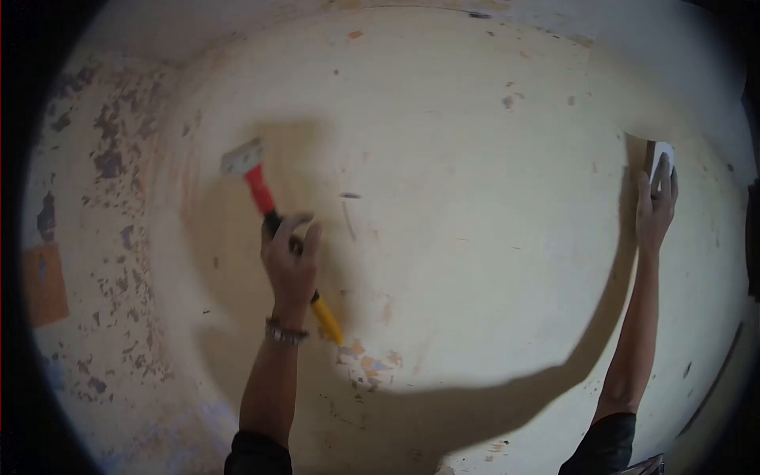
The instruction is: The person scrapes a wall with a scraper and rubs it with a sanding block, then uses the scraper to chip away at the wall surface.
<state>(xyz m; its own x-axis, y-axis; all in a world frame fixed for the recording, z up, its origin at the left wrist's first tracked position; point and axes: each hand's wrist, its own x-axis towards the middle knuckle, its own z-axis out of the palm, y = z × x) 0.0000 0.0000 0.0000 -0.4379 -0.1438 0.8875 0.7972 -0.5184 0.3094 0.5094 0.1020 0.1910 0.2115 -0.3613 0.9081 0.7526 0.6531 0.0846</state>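
Note:
My left hand is closed loosely around the handle of a scraper, its index finger and thumb apart from the other fingers. The scraper has a grey metal head, a red neck and a black and yellow handle; it slants up to the left in front of the wall. Far to the right, my right hand is raised and grips a white sanding block with a dark edge, right at the wall surface. Its fingers lie over the block's face and hide part of it.
Flaked dark patches cover the adjoining wall on the left, where an orange-brown square also shows. A chipped spot lies below the scraper's handle. The ceiling runs along the top, and arm shadows fall across the wall.

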